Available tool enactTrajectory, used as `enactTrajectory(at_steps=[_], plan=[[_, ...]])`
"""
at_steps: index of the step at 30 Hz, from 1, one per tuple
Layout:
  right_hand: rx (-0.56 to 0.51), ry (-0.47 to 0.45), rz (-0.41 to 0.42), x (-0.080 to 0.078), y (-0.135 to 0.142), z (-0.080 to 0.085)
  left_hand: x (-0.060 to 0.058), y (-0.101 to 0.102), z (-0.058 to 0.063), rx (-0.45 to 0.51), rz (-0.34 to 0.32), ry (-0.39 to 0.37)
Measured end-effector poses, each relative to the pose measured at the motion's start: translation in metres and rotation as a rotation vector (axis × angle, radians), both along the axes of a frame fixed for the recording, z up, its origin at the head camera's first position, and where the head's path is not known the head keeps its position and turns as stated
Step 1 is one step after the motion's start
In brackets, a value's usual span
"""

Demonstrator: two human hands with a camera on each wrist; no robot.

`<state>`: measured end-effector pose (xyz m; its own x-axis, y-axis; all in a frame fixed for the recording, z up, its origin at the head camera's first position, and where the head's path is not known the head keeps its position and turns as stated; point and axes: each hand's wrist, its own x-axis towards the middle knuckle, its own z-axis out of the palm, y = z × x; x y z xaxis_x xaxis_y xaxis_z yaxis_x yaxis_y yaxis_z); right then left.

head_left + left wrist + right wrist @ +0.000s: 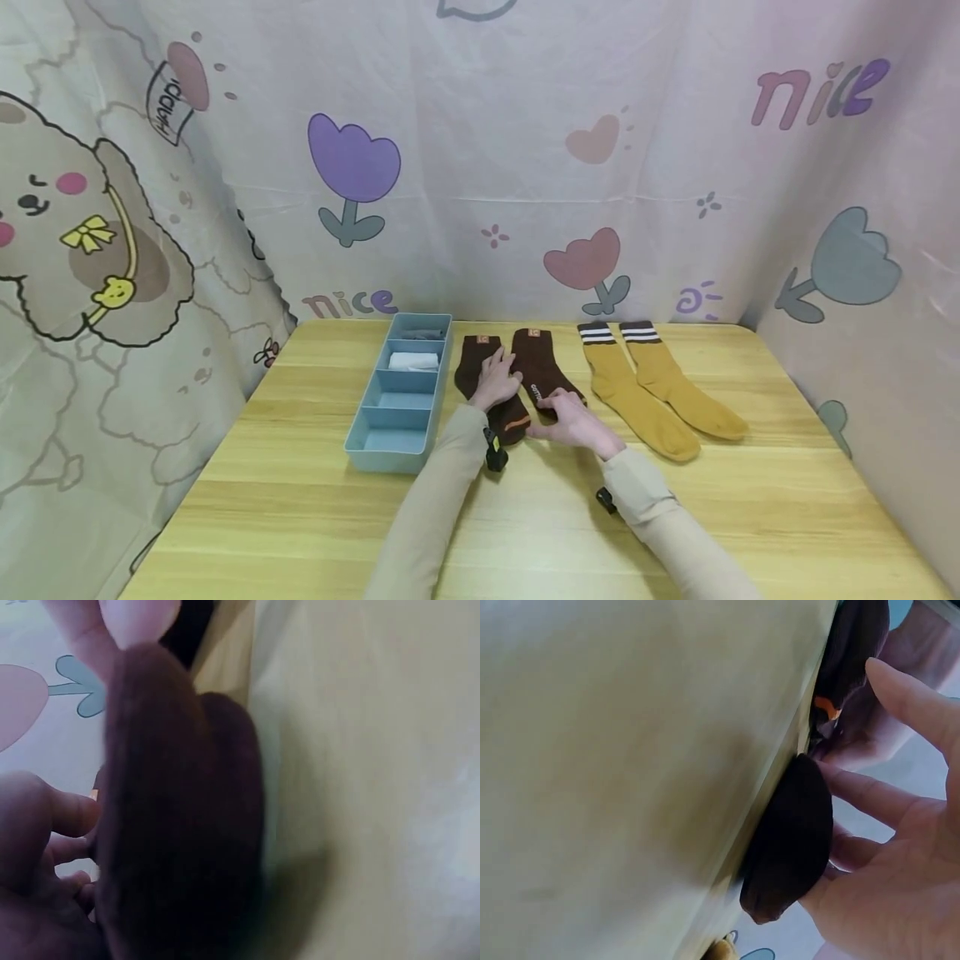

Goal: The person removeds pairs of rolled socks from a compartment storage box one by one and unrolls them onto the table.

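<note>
Two dark brown socks lie flat side by side in the middle of the table, toes toward me. My left hand (497,382) rests over the middle of the left brown sock (472,360), whose toe has an orange stripe. In the left wrist view this sock (180,825) fills the centre, dark and blurred. My right hand (576,421) touches the foot of the right brown sock (534,354). The right wrist view shows its extended fingers against the dark toe (791,840), with the thumb (907,701) spread away.
Left of the brown socks stands a blue divided box (388,461). A grey folded item (422,334) lies in its farthest compartment, and a white folded item (413,361) in the one before it. Two mustard socks (645,408) with striped cuffs lie to the right. A printed curtain hangs behind the table.
</note>
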<state>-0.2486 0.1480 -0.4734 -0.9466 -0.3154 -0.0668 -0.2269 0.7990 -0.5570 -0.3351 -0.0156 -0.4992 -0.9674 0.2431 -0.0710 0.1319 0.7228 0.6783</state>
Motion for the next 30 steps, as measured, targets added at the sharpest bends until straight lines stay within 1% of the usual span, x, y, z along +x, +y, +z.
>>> enactTrajectory(at_steps=[4,12,18,23,30], plan=[[0.019,-0.007,-0.009,-0.003,-0.003,-0.001,-0.004,0.001,0.002,-0.046,-0.01,-0.003],[0.027,-0.012,-0.04,-0.01,-0.008,-0.003,-0.015,0.001,0.003,-0.061,-0.021,-0.008],[0.01,-0.019,-0.041,-0.011,-0.01,-0.001,-0.022,-0.002,0.003,-0.087,-0.032,0.047],[0.011,-0.026,-0.056,-0.01,-0.011,0.001,-0.025,-0.002,-0.001,-0.117,-0.034,0.087],[-0.002,-0.032,-0.052,-0.01,-0.011,-0.001,-0.03,-0.006,-0.002,-0.081,-0.046,0.105]])
